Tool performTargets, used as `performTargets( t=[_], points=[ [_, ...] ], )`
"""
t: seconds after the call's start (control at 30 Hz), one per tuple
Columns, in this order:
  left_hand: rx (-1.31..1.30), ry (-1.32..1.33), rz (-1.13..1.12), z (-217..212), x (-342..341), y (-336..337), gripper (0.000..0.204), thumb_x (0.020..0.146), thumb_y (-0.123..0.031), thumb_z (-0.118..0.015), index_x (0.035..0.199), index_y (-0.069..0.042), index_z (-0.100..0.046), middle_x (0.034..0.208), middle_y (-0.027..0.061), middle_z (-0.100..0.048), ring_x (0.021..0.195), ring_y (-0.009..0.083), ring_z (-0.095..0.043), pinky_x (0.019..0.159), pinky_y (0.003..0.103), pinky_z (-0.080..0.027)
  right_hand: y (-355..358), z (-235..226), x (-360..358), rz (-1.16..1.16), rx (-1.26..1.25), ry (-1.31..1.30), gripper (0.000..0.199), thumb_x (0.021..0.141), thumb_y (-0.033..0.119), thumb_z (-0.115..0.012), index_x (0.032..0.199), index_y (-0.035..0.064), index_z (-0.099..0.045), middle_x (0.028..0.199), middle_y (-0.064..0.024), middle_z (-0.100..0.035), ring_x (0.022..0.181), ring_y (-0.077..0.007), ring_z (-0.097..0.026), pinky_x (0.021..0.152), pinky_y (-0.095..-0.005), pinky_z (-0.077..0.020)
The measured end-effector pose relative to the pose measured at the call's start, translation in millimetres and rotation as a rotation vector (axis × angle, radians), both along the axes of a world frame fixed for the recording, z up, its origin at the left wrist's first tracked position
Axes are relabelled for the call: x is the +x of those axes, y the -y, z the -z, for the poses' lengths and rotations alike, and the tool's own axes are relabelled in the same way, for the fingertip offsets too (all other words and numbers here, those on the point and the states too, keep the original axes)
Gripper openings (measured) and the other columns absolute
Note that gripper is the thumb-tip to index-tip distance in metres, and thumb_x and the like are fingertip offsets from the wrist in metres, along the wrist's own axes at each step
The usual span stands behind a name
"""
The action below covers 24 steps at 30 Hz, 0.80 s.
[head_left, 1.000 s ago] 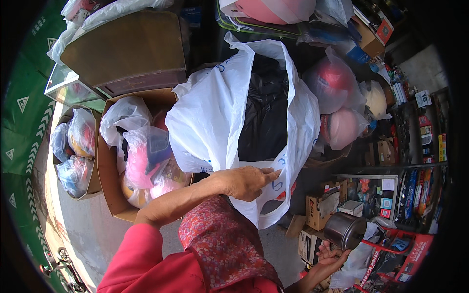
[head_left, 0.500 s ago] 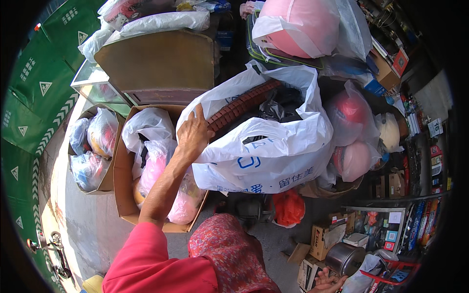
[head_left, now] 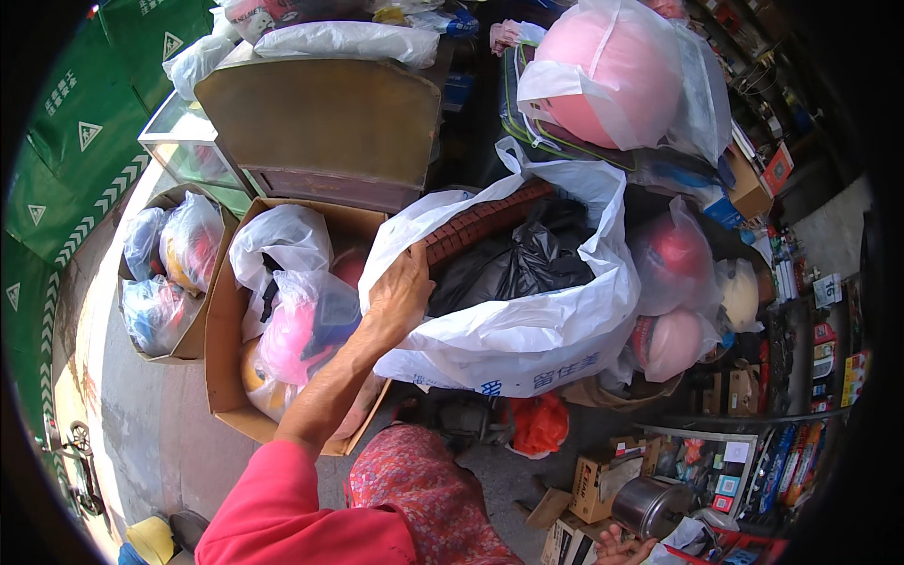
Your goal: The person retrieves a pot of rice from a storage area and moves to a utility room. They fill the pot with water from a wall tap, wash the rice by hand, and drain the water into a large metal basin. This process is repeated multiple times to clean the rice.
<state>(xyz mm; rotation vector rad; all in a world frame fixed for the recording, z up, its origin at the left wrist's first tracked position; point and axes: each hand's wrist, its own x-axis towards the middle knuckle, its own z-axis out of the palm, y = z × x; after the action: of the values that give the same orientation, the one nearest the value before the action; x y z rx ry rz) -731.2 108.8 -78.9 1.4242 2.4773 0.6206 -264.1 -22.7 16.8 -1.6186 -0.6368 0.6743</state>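
**Left hand at the mouth of the big white bag**

While the large white plastic bag sits slumped between the cardboard box and the wrapped balls, the left hand rests on its left rim, fingers curled over the edge and closed on the plastic. That grip seems to hold the mouth spread, since the soft bag would otherwise sag shut over what is inside: a black bag and a dark red ridged piece lying along the bag's upper rim.

Just left of the white bag stands an open cardboard box stuffed with smaller bags of coloured balls, crowding the forearm's path. Right of the white bag, red and pink balls in clear wrap press against its side; above it a big pink ball in plastic sits on a suitcase. A brown wooden cabinet stands beyond the bag's upper left.

Well below the white bag, at the lower edge, the right hand barely shows near a metal pot; whether its fingers are open or closed cannot be told.
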Motion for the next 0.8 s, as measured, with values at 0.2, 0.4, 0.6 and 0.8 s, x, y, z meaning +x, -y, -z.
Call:
performTargets(
  t=[0.2,0.4,0.6,0.8],
  points=[
    [0.055,-0.386,0.213,61,-23,-72,0.057,0.077,-0.009,-0.07,0.127,0.005,-0.047,0.107,0.023,-0.063,0.095,0.0344,-0.066,0.079,0.038,-0.053,-2,1,-4,0.002,0.011,-0.014,0.047,0.093,0.048,-0.055,0.067,0.0101,-0.047,0.073,-0.0175,-0.065,0.068,-0.0309,-0.066,0.069,-0.0399,-0.0539],
    [-0.211,0.134,0.259,68,-62,-110,0.081,0.057,-0.024,-0.083,0.127,0.001,-0.05,0.109,0.0206,-0.064,0.099,0.0375,-0.064,0.085,0.043,-0.051,8,5,-1,0.038,0.007,-0.019,0.045,0.094,0.047,-0.055,0.069,0.0098,-0.048,0.074,-0.0178,-0.066,0.069,-0.0314,-0.066,0.069,-0.0407,-0.0537],
    [-0.083,0.314,0.132,56,-110,-111,0.073,0.056,-0.023,-0.084,0.125,-0.015,-0.061,0.113,0.0152,-0.067,0.102,0.0345,-0.062,0.088,0.041,-0.05,14,7,-1,0.06,0.049,-0.044,0.032,0.095,0.037,-0.056,0.086,0.0066,-0.053,0.069,-0.0112,-0.057,0.065,-0.0275,-0.062,0.065,-0.0393,-0.0533],
    [-0.149,0.464,-0.024,71,-120,-114,0.069,0.062,-0.019,-0.081,0.127,-0.014,-0.06,0.123,0.0129,-0.063,0.113,0.0321,-0.058,0.095,0.039,-0.047,12,8,-2,0.042,0.031,-0.027,0.027,0.094,0.032,-0.057,0.088,0.0058,-0.055,0.071,-0.0089,-0.057,0.067,-0.0252,-0.062,0.065,-0.0361,-0.0525]
  ],
)
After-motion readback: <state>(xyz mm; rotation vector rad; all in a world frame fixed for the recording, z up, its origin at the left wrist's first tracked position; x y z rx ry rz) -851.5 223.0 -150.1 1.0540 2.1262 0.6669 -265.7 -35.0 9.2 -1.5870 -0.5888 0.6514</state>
